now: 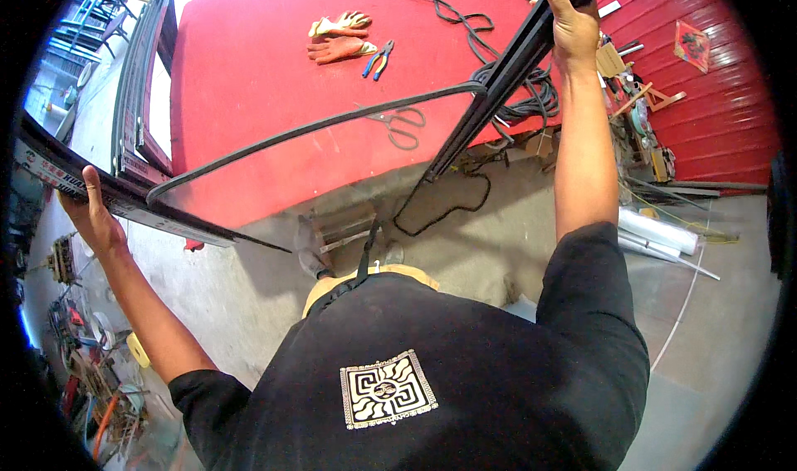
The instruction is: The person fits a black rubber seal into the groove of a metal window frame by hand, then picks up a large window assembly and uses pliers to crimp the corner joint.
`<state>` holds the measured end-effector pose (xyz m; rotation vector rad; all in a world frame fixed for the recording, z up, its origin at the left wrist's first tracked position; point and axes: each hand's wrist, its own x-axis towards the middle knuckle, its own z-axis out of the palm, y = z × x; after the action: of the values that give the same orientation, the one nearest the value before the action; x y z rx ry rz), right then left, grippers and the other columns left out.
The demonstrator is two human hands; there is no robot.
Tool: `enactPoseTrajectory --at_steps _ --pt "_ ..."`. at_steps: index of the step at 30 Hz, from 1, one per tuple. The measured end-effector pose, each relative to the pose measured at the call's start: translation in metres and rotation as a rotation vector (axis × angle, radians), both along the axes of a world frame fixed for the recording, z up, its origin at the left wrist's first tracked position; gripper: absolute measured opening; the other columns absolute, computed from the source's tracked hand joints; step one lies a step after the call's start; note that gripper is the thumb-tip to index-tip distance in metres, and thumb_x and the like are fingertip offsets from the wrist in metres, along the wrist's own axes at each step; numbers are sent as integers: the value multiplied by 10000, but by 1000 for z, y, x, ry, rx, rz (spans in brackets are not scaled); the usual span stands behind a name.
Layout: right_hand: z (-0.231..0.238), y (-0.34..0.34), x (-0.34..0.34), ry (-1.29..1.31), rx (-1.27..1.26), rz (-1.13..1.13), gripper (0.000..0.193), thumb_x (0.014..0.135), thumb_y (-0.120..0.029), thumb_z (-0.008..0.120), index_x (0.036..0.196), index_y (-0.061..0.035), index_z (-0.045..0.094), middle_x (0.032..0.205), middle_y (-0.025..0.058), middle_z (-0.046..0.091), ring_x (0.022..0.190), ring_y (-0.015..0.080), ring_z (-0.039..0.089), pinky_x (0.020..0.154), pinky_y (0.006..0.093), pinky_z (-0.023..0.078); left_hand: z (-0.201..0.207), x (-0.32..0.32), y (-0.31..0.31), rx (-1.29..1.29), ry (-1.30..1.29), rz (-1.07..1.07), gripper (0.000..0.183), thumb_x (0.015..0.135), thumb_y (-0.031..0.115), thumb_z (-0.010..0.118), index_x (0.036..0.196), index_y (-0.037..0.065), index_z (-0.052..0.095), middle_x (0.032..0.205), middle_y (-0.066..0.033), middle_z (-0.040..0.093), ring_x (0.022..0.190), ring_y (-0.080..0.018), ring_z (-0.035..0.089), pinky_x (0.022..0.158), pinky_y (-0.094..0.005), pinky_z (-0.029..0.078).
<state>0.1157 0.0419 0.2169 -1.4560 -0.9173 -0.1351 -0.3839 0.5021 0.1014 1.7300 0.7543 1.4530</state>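
Both my arms are spread wide around a clear glass pane [332, 151], with a black rubber strip [332, 122] along its upper edge. A long dark frame bar [178, 218] runs down its left side. My left hand [98, 220] is closed on that bar, thumb up and the other fingers partly hidden behind it. On the right side, my right hand [573, 31] grips a second dark grooved bar [490, 97], which slants down toward my body. A pair of scissors [404, 127] shows through the glass, lying on the red-covered table [249, 73].
Work gloves [340, 39], pliers [378, 61] and coiled black rubber strip [531, 97] lie on the table. More dark frames [141, 81] stand at the left. White rolls [660, 230] and assorted pieces lie on the floor at right, by a red corrugated wall [714, 106].
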Motion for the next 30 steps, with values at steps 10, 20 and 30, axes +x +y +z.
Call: enactPoseTrajectory --at_steps 10,20,30 --pt "-15 -4 31 38 82 21 203 975 -217 775 943 -20 738 1050 92 789 1097 218 746 853 261 524 1 19 7 -40 -8 -35 565 952 340 842 1360 71 559 1225 -15 642 1131 -173 578 1045 -340 443" --pt "-73 -77 158 -652 -481 -241 451 1093 -372 606 1364 -19 675 1290 102 699 1159 173 654 1038 323 500 -16 -28 -3 19 65 17 639 997 327 791 1454 38 452 1267 -44 599 1117 -177 587 990 -309 481" --pt "-51 -170 75 145 -131 -95 459 1146 -201 495 1583 -60 495 1368 82 620 1219 182 611 1046 369 492 25 -51 -108 43 -21 77 714 917 418 865 1392 42 486 1182 -33 604 1067 -149 574 1005 -332 472"
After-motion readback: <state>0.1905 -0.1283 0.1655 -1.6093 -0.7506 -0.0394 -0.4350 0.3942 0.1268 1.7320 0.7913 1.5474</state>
